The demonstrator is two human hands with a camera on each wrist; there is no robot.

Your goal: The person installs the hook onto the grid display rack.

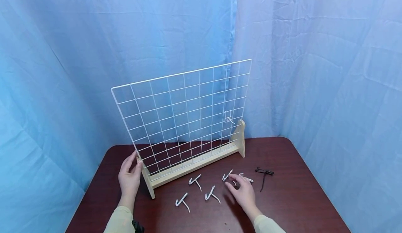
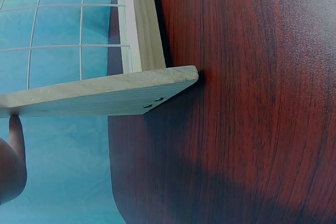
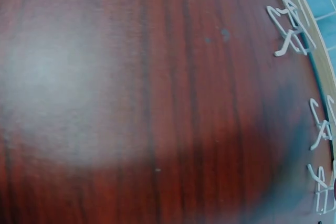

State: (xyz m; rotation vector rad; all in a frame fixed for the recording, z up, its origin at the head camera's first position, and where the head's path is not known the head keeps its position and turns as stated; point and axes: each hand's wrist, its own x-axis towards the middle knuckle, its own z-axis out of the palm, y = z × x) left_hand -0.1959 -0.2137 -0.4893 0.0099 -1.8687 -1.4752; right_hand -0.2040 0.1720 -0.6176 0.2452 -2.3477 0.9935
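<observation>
A white wire grid rack stands on a pale wooden base with a side panel at each end. My left hand grips the left side panel, its thumb at the front edge; in the left wrist view a fingertip meets the panel's outer face. My right hand reaches low over the table, thumb and forefinger apart, the forefinger overlapping a white wire hook. Just beyond its knuckles lies another white hook. One white hook hangs on the grid's lower right.
Three more white hooks, a rear one, a front one and a middle one, lie before the base. A black hook lies at the right. Blue curtains surround the dark red wooden table.
</observation>
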